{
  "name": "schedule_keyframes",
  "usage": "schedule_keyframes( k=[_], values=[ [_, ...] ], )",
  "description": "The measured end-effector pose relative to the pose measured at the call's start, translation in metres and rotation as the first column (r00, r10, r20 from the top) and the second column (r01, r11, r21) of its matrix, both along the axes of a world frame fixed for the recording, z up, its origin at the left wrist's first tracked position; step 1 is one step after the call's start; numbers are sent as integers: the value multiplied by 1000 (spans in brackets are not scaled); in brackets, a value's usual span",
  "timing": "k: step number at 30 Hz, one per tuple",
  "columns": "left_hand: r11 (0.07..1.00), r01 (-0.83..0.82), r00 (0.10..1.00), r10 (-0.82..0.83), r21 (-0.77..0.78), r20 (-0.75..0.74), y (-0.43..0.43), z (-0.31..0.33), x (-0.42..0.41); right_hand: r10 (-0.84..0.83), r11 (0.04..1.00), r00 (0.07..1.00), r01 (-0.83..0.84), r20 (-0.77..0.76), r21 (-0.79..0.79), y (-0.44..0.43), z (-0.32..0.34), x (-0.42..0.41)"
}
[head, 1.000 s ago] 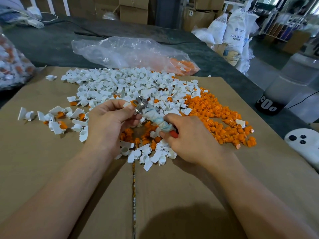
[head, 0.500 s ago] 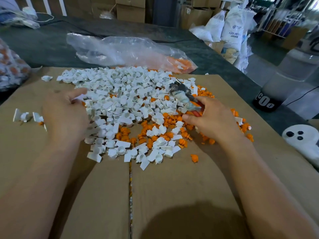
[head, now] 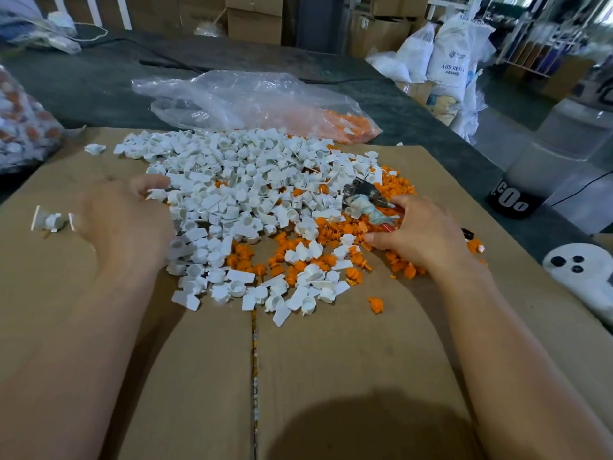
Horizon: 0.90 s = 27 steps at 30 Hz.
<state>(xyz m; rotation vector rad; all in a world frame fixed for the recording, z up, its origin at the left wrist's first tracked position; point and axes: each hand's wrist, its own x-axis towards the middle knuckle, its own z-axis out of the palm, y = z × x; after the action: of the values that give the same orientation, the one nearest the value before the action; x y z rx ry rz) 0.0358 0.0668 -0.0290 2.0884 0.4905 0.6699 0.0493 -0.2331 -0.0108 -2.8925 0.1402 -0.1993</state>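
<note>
A heap of small white plastic caps [head: 238, 200] lies on a cardboard sheet [head: 348, 366], with a heap of small orange plastic pieces [head: 335, 227] spread along its right and near side. My right hand [head: 421, 230] grips a metal plier-like tool [head: 368, 202] by its cloth-wrapped, red-tipped handle, low over the orange pieces, jaws pointing away to the upper left. My left hand [head: 122, 224] rests palm down at the left edge of the white heap. Its fingers curl into the caps, and what they hold is hidden.
A clear plastic bag [head: 245, 101] with orange pieces at its right end lies behind the heaps. Another filled bag [head: 23, 127] sits at the far left. Two assembled white parts [head: 49, 222] lie apart on the left. A white device [head: 583, 277] sits right, beside the cardboard's edge.
My hands have parted from the middle: the left went to the left edge of the white heap, the right carried the tool to the right over the orange pieces.
</note>
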Motion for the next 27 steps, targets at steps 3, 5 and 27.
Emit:
schedule_keyframes(
  k=[3, 5, 27],
  values=[
    [992, 126, 991, -125, -4, 37, -24, 7, -8, 1, 1000, 1000, -1, -32, -18, -1, -1, 2],
    [976, 202, 979, -203, 78, 9, -37, 8, -14, 0, 1000, 999, -2, -55, -26, -1, -2, 2],
    [837, 377, 926, -335, 397, -173, -55, 3, -17, 12, 1000, 989, -12, -149, -3, 3, -2, 1]
  ],
)
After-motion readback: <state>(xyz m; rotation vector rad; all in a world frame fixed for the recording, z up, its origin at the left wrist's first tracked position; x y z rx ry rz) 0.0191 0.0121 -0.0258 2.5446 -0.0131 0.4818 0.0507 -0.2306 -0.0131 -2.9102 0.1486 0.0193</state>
